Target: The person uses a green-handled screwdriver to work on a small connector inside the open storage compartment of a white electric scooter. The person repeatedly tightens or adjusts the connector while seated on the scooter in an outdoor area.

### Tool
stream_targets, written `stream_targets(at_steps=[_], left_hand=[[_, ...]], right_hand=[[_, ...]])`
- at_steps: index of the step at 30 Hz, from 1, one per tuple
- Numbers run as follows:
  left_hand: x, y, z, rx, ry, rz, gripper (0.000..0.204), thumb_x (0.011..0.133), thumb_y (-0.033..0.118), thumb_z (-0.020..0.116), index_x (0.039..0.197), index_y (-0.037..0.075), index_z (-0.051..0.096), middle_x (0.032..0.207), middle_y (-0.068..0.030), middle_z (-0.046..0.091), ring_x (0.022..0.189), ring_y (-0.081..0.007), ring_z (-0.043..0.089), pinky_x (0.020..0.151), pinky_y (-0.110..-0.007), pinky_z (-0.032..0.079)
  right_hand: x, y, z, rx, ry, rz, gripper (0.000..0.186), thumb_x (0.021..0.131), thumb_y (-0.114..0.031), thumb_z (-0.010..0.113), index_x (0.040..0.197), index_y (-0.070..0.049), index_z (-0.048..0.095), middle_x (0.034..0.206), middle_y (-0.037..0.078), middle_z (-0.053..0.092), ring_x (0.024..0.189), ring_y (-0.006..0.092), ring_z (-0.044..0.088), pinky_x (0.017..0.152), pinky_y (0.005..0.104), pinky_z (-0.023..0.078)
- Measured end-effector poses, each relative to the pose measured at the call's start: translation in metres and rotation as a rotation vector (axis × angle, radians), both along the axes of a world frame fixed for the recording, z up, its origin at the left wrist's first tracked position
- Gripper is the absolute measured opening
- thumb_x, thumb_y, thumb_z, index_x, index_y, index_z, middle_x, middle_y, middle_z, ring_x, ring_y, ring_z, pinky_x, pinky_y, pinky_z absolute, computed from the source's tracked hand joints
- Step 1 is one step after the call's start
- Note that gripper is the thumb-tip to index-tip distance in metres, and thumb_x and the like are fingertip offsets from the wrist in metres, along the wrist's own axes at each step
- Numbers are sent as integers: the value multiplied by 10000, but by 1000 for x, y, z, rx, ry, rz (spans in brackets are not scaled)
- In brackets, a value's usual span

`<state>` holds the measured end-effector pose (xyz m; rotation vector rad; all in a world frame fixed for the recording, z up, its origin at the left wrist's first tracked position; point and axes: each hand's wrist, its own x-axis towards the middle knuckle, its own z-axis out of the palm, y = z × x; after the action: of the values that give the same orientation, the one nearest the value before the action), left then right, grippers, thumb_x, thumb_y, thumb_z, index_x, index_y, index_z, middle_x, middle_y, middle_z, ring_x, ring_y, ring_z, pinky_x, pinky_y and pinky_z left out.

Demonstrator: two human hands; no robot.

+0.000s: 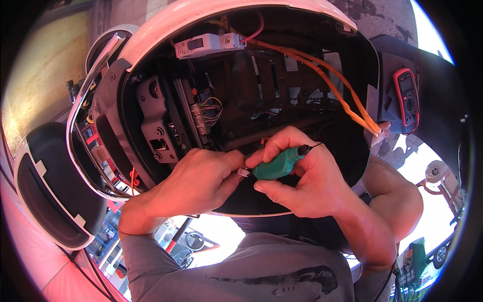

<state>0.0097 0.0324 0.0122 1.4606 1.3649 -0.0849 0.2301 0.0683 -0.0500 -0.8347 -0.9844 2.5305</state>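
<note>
Above a black bay, your left hand pinched a white plug while your right hand grasped a green object.

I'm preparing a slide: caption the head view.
Left hand pinches a small white connector, right hand holds a green bottle-shaped object, over an open black compartment.

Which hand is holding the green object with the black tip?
The right hand: it grips the green object, whereas the left hand pinches a small pale connector.
</note>
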Motion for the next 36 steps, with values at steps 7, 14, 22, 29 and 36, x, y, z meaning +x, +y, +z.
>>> stream_targets(at_steps=[7,14,22,29,36], left_hand=[[-1,0,0,-8,9,-12,97,851,50,698,911,-4,643,723,-186,645,692,-400,667,586,-466,505],[1,1,1,-26,8,6,97,848,35,686,929,-11,659,745,-191,656,693,-397,672,587,-461,509],[-1,-1,0,-35,19,-6,147,794,18,718,932,9,667,766,-162,653,700,-375,669,594,-410,502],[1,2,2,-39,12,-29,104,848,38,689,934,-18,673,771,-187,666,711,-394,672,608,-460,513],[1,2,2,-40,11,-20,97,848,40,688,926,-15,670,767,-187,661,711,-397,668,611,-465,511]], right_hand=[[-1,1,0,-9,-1,-6,422,813,124,749,1119,-22,498,1156,158,678,1090,178,670,927,323,574],[-1,-1,-1,-4,10,-17,410,807,125,755,1103,-23,512,1152,147,665,1092,176,670,929,323,576],[-1,-1,-1,11,24,-9,394,806,126,752,1089,-24,523,1157,138,666,1094,163,664,931,312,567],[-1,-1,-1,-38,32,-14,406,807,138,739,1106,-28,520,1169,139,656,1107,171,661,945,318,560],[-1,-3,-2,-57,22,-27,409,801,139,744,1100,-30,522,1167,137,650,1109,179,663,938,321,565]])
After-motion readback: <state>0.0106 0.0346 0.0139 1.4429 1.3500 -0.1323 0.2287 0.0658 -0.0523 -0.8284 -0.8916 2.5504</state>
